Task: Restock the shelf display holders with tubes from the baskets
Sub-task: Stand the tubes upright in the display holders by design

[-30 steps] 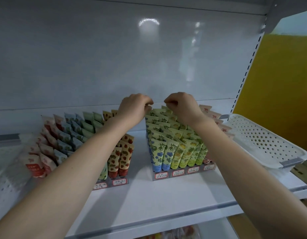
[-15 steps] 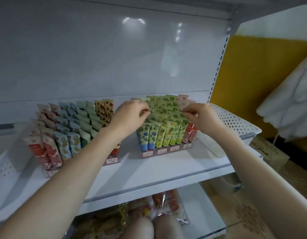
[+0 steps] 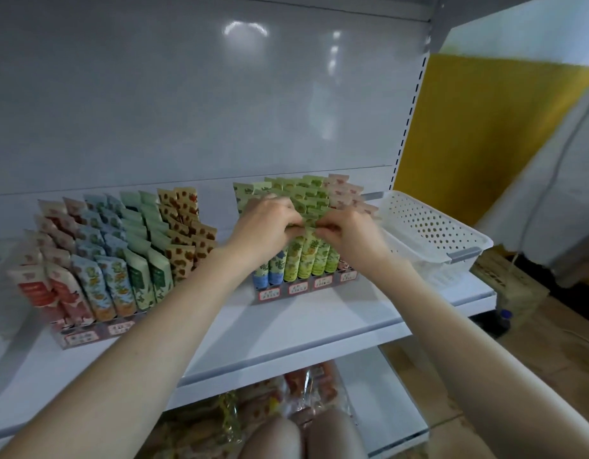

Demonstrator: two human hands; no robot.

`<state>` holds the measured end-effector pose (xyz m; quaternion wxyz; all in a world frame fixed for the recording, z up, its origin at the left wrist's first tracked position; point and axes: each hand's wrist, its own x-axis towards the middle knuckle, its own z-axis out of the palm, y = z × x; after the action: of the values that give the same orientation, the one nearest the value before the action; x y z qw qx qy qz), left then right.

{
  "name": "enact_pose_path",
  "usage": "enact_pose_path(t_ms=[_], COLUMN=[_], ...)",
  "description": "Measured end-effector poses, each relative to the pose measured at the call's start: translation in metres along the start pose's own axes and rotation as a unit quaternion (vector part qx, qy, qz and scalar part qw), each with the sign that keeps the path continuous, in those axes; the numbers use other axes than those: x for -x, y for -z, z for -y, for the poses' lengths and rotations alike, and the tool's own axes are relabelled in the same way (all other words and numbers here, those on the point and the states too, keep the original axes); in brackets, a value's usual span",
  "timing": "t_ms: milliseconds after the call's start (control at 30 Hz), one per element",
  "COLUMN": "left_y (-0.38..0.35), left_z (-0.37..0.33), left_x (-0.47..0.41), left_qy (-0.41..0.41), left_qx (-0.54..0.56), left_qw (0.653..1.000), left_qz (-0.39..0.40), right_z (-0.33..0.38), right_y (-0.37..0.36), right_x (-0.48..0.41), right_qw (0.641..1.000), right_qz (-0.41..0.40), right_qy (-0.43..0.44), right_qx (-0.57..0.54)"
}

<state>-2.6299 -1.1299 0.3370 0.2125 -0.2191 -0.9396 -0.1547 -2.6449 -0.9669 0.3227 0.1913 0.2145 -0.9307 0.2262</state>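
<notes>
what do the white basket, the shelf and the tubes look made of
The basket looks like white moulded plastic, matte, with a grid of holes and a grey clip. The shelf is probably painted sheet metal, smooth; its back panel shows glare. The tubes seem soft printed plastic with flat crimped ends.

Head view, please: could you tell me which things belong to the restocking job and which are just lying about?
Job: left hand and right hand, both pinching green tubes in the right holder; left holder; white basket.
Lying about: snack packets on the lower shelf; wooden crate; bottle.
</notes>
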Motion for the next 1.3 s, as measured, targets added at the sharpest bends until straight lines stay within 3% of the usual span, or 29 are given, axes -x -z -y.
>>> enact_pose_path(t_ms=[533,800,1033,1300], left_y=[-0.004,0.000,0.016,0.009], left_z=[0.003,0.007,0.018,0.024], left_x=[-0.007,-0.003,-0.013,-0.022], left_qy=[0.016,0.014,0.033,0.027], left_qx=[-0.048,0.029,0.030,-0.046], left_qw=[0.998,0.999,0.998,0.998], left_qz=[0.029,0.000,-0.054,0.026], right_z=[0.002,0.002,0.001,0.001], right_y=[-0.011,-0.003,0.016,0.010], right_x=[-0.006,-0.006,-0.020,-0.037], right_qw=[0.999,1.000,0.999,0.999], right_qz=[-0.016,0.006,-0.026,0.041], right_qy=[0.014,0.008,-0.004,0.012], right_qx=[0.047,0.028,-0.020,0.028])
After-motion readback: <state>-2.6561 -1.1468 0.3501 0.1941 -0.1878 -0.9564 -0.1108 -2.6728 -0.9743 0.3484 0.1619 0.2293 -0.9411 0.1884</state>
